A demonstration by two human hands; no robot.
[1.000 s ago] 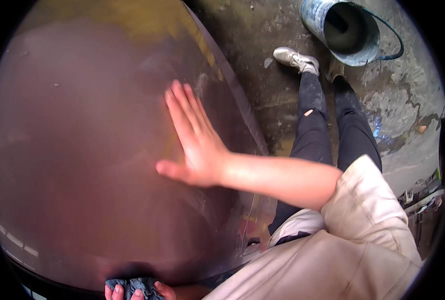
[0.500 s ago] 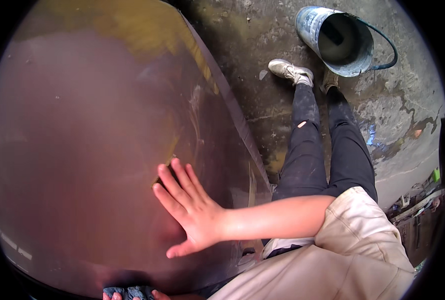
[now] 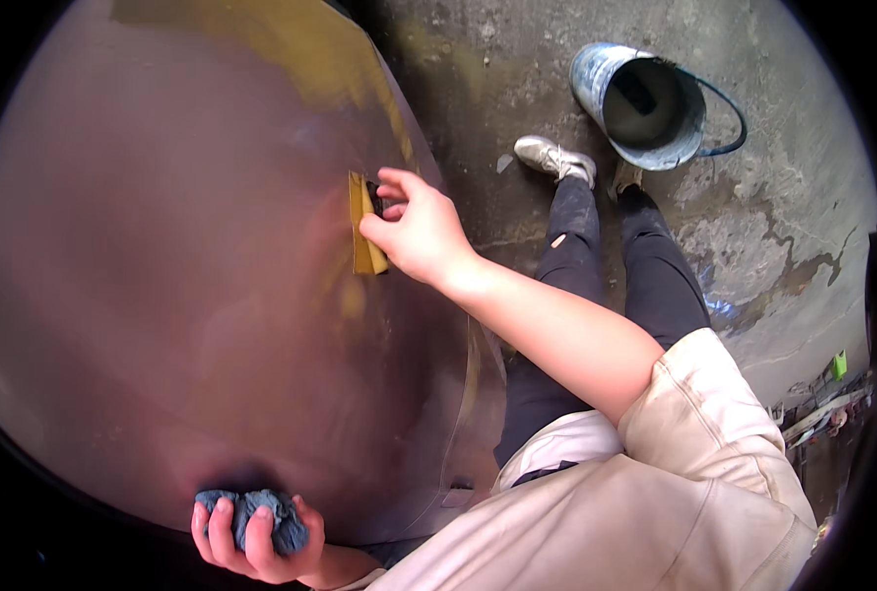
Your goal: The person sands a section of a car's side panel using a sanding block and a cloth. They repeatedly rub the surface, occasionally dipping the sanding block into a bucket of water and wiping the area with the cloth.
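A large glossy brown-purple curved panel with yellowish patches fills the left half. My right hand is over its right side, thumb and curled fingers closed around a folded sheet of sandpaper. The sheet looks yellow outside, with something dark under the fingers. It lies at the panel's surface; whether a block is inside I cannot tell. Low in the view, by the panel's near edge, my left hand is closed around a crumpled grey-blue cloth.
A worn blue-grey bucket with a dark handle stands on the stained concrete floor, a dark object inside it. My legs and light shoes are beside the panel's right edge. Assorted clutter and a green item sit at the far right.
My right hand has gone from lying flat with fingers spread over the sandpaper to gripping it, farther up the panel. My left hand with the cloth has come more into view.
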